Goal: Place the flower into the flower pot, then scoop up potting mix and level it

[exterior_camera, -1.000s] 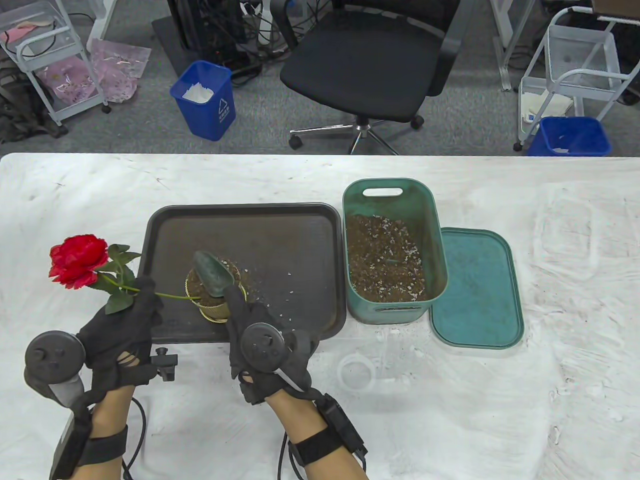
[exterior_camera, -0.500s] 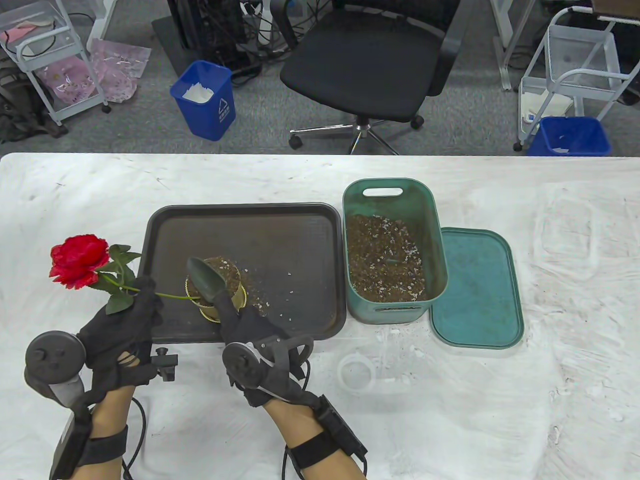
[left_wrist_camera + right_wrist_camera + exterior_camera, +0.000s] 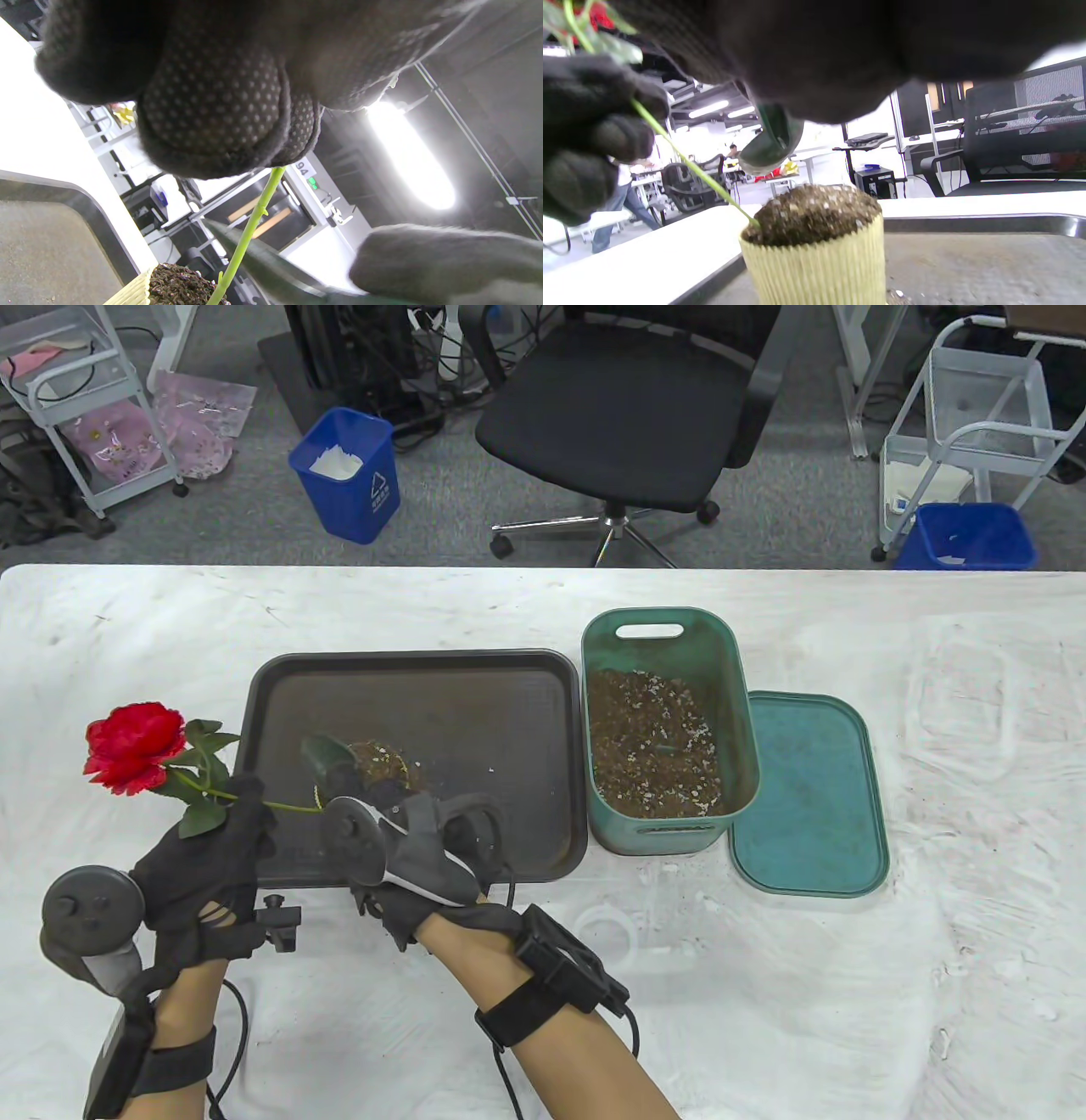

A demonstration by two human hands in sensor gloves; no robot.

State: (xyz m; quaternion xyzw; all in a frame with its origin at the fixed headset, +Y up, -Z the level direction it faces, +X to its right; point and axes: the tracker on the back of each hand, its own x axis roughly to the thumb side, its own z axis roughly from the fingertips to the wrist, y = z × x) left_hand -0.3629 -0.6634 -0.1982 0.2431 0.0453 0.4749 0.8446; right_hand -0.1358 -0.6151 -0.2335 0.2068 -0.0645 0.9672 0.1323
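Nearest, at about seven o'clock on the table (image 3: pixel 764 1027), the left hand (image 3: pixel 208 865) pinches the flower (image 3: pixel 136 746) by its stem, the red bloom leaning out toward nine o'clock while the stem's foot is sunk in the pot (image 3: pixel 814 258). Just right of it, the right hand (image 3: pixel 424 857) is curled round the scoop (image 3: pixel 327 755), whose bowl hangs over the pot's left rim; the right wrist view shows it tipped above the soil. The pot stands on the near-left part of the tray (image 3: pixel 475 687) and is already heaped with mix (image 3: pixel 810 212) above its ribbed rim, with crumbs spilled around it. So the planting looks done and the filling near enough done; what seems left is levelling the mound and letting the stem stand on its own, since it leans hard. Farther off, at about two o'clock, the bin (image 3: pixel 666 645) of potting mix sits with its lid (image 3: pixel 810 797) beside it. No readable writing on the task things; a small tag reading "94" shows in the left wrist view.
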